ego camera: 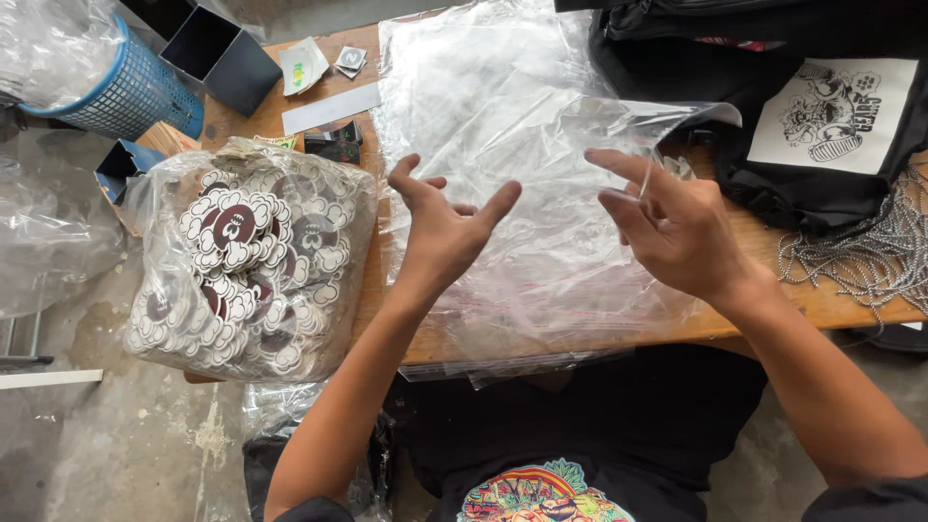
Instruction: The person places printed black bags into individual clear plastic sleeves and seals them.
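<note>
Two bare hands hang over the near edge of the table (831,307), both spread wide with the fingers apart. The left hand (447,224) grips nothing; its palm faces down, just above the stack of clear plastic bags (541,271), which lies flat in the middle of the table and hangs a little over the near edge, within easy reach of both arms. The right hand (672,224) is also open, but a thin edge of clear film seems to run between its fingertips (633,184), as if the top sheet (638,126) were being peeled up; I cannot tell for sure whether it is pinched or only brushing the skin. That top sheet curls up off the stack behind the right hand, which fits a sheet being parted from the rest.

To the left, beside the stack, a bulging clear sack of round flower-edged stickers (246,271) rests half off the table's corner, close enough for the left arm. On the right lies a heap of silver bead chains (860,256), spilling toward the edge.

Farther back, a black cloth bag with a white printed patch (831,116) sits at the far right. At the far left stand open dark boxes (217,53) and a blue mesh basket (126,97), with small papers (329,87) between them
</note>
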